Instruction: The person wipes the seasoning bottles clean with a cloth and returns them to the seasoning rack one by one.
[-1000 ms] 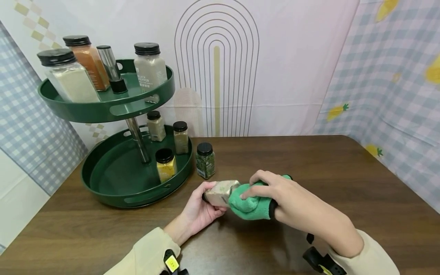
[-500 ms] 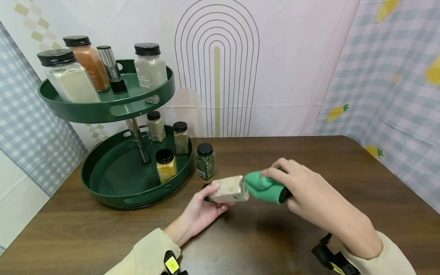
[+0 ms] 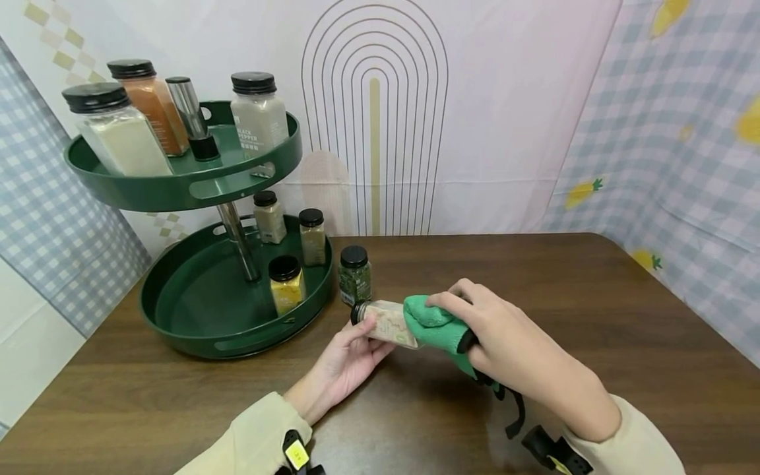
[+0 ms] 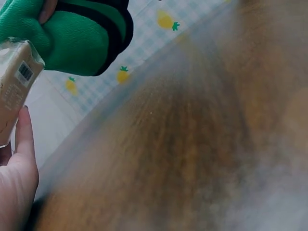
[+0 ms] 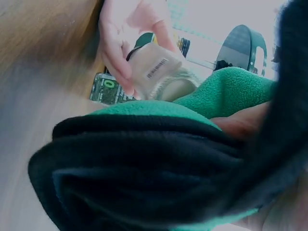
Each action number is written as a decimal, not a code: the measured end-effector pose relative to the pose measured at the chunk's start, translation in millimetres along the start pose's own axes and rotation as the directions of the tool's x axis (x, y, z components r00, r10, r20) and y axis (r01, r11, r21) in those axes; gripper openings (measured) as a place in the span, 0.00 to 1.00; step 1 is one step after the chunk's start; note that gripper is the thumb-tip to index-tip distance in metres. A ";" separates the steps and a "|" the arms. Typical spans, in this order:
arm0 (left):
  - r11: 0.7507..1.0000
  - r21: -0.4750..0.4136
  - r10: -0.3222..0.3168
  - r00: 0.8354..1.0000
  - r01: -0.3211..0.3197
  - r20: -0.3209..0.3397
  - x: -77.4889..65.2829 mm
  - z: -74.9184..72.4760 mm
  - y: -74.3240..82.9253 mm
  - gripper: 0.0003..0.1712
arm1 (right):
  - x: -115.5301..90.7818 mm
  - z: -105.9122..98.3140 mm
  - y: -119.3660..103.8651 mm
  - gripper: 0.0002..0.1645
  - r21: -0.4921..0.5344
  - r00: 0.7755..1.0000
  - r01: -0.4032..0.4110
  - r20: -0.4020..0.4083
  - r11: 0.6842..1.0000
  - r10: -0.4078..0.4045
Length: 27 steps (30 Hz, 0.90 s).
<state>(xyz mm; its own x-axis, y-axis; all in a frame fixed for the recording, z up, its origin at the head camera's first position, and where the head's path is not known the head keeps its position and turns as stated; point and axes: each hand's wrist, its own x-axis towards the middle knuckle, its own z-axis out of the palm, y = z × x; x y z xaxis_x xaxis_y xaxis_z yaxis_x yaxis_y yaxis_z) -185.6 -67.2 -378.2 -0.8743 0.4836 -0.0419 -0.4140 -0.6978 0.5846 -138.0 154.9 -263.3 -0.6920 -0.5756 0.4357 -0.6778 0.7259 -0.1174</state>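
Since half a second ago, the small square-sided glass jar with beige contents [image 3: 386, 323] has turned so that its base dips, and the green fluffy cloth with black edging [image 3: 432, 323] has come leftward onto this base. The jar is above the brown wood-grain worktop [image 3: 534, 264], pinched near its round black lid [image 3: 357, 312] by the left hand [image 3: 344, 369]. The right hand [image 3: 493, 326] grasps the bunched cloth against the glass.

For good rubbing, it would probably help to hold the lid end steady, press lightly, and turn the jar gradually, so each face meets the cloth; a strong push could make it slip.

Its long axis lies aslant: in the head view, the lid points left and slightly up, the base lower right. Just beyond the lid stands a clear jar of green dried herbs [image 3: 355, 284]; farther left, the dark green two-tier round stand [image 3: 231, 346] carries other jars.
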 end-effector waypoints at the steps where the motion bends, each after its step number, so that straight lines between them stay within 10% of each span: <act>1: 1.000 -0.005 0.000 1.000 0.000 -0.001 0.1 0.1 0.3 0.17 | 0.1 0.2 -0.1 0.38 0.002 1.000 0.002 0.001 1.000 -0.002; 18: 0.996 -0.088 -0.021 1.000 0.021 -0.003 -1.1 -3.1 4.3 0.17 | -0.4 0.5 4.5 0.28 -0.336 0.992 -0.071 0.071 0.939 0.100; 27: 0.999 0.041 0.011 1.000 -0.010 -0.020 0.4 -0.8 0.2 0.19 | 3.2 0.1 -1.8 0.34 -0.036 0.992 -0.086 -0.091 0.996 0.082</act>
<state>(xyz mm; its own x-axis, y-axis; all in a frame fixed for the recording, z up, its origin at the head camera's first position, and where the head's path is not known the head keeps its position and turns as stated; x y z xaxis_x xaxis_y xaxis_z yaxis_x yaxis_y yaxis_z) -186.2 -67.6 -378.7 -0.8834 0.4657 -0.0518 -0.3948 -0.6804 0.6174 -139.0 151.7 -261.8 -0.7197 -0.4776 0.5038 -0.6067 0.7855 -0.1219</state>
